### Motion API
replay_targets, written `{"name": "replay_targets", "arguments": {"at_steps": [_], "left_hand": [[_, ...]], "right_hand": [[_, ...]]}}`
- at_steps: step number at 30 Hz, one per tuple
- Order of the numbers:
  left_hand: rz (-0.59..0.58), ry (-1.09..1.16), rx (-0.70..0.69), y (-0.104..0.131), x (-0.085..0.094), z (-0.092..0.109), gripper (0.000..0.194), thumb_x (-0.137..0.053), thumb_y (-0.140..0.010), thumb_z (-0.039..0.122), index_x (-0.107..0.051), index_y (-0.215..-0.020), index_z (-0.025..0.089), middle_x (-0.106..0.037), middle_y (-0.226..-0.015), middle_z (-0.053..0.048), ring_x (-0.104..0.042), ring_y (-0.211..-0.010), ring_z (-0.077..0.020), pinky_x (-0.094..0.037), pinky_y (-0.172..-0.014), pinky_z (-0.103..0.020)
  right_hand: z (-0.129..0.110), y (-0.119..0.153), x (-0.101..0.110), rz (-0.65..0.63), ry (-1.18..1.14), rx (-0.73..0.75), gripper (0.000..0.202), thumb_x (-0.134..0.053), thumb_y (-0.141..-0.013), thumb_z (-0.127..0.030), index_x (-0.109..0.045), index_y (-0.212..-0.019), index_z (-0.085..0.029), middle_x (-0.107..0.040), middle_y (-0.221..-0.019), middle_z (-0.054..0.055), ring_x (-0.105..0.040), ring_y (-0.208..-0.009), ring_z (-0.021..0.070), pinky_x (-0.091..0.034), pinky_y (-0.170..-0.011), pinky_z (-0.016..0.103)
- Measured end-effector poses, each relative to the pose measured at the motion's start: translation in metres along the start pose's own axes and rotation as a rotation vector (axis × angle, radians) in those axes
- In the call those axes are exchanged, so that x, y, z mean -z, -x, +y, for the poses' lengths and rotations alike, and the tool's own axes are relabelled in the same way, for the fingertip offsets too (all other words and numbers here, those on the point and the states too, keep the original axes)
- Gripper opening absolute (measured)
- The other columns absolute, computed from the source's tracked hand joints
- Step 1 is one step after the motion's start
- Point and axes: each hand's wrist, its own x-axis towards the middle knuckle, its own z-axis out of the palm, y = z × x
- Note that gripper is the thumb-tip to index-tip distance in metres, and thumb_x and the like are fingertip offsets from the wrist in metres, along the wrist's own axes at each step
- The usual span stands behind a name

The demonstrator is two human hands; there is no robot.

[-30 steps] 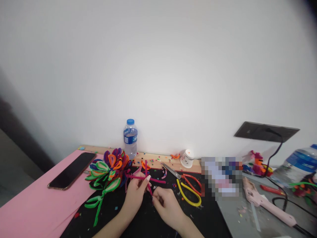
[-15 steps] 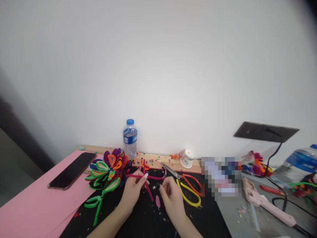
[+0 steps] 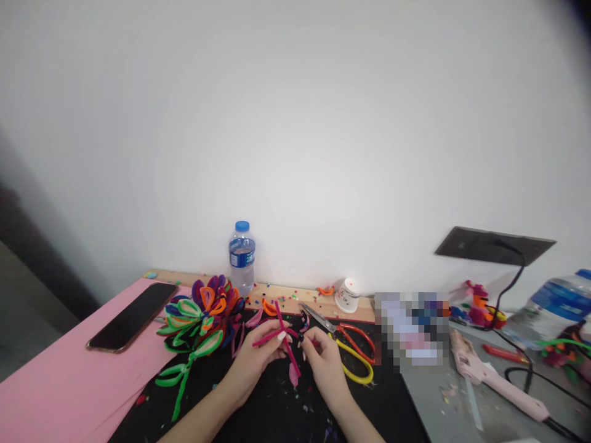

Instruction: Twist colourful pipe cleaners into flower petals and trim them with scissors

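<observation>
Crossed magenta pipe cleaners (image 3: 290, 354) are pinched between the thumb and fingers of my left hand (image 3: 256, 351). One length points away from me and down towards the mat; the other runs sideways. My right hand (image 3: 323, 363) is closed, its thumb and fingertips pinched at the right end of the sideways length. A small dark spot shows at those fingertips, too small to name. Just below the crossing lies a pink petal-shaped piece (image 3: 294, 375) on the black mat (image 3: 272, 418). Scissors (image 3: 355, 351) with red and yellow handles lie right of my right hand.
Left of my hands is a colourful pipe-cleaner flower (image 3: 207, 314) with a green stem. A water bottle (image 3: 242, 258), paper cup (image 3: 347, 295) and scattered bits line the wall. A phone (image 3: 132, 317) rests on pink sheets (image 3: 55, 369). A pink glue gun (image 3: 503, 384) with its cord lies right.
My left hand has shifted right with the crossed pipe cleaners, which now reach over the pink petal piece. The right hand, apart from them before, now meets their right end.
</observation>
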Motion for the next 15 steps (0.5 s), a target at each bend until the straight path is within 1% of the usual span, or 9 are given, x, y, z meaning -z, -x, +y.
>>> {"name": "replay_targets", "arguments": {"at_steps": [5, 8, 11, 13, 15], "left_hand": [[-0.083, 0.197, 0.075, -0.0005, 0.0034, 0.0015, 0.024, -0.061, -0.074, 0.017, -0.064, -0.098, 0.014, -0.065, -0.090, -0.010, -0.057, -0.085, -0.0186, -0.045, -0.074, -0.028], [-0.077, 0.264, 0.088, -0.0008, 0.0051, 0.0032, 0.022, -0.059, -0.075, 0.019, -0.066, -0.094, 0.012, -0.064, -0.095, -0.011, -0.056, -0.088, -0.0208, -0.045, -0.076, -0.032], [-0.035, 0.216, 0.111, -0.0003, 0.0047, 0.0045, 0.019, -0.058, -0.077, 0.026, -0.067, -0.086, 0.012, -0.065, -0.084, -0.009, -0.057, -0.081, -0.0179, -0.045, -0.076, -0.031], [-0.024, 0.146, 0.127, 0.0003, 0.0034, 0.0051, 0.018, -0.062, -0.076, 0.028, -0.068, -0.079, 0.012, -0.063, -0.072, -0.006, -0.057, -0.071, -0.0144, -0.046, -0.073, -0.029], [-0.021, 0.082, 0.129, 0.0008, 0.0016, 0.0055, 0.016, -0.066, -0.071, 0.027, -0.066, -0.071, 0.012, -0.060, -0.065, -0.003, -0.055, -0.064, -0.0113, -0.046, -0.068, -0.026]], "right_hand": [[0.0036, -0.0026, 0.0029, 0.013, -0.011, -0.005, 0.022, -0.048, -0.080, -0.027, -0.047, -0.061, -0.016, -0.039, -0.051, -0.005, -0.035, -0.048, 0.0097, -0.028, -0.047, 0.021], [0.0036, -0.0030, 0.0029, 0.012, -0.011, -0.010, 0.021, -0.049, -0.080, -0.027, -0.048, -0.061, -0.016, -0.039, -0.051, -0.006, -0.035, -0.048, 0.0095, -0.027, -0.047, 0.021], [0.0024, -0.0025, 0.0018, -0.001, -0.013, -0.006, 0.020, -0.049, -0.079, -0.025, -0.049, -0.061, -0.016, -0.041, -0.051, -0.005, -0.037, -0.048, 0.0098, -0.029, -0.048, 0.021], [0.0014, -0.0019, 0.0010, -0.016, -0.030, -0.003, 0.020, -0.050, -0.078, -0.023, -0.049, -0.060, -0.016, -0.043, -0.051, -0.005, -0.039, -0.048, 0.0100, -0.030, -0.048, 0.021], [0.0008, -0.0015, 0.0008, -0.021, -0.056, -0.007, 0.019, -0.051, -0.076, -0.022, -0.049, -0.058, -0.016, -0.043, -0.051, -0.005, -0.039, -0.048, 0.0098, -0.030, -0.048, 0.021]]}}
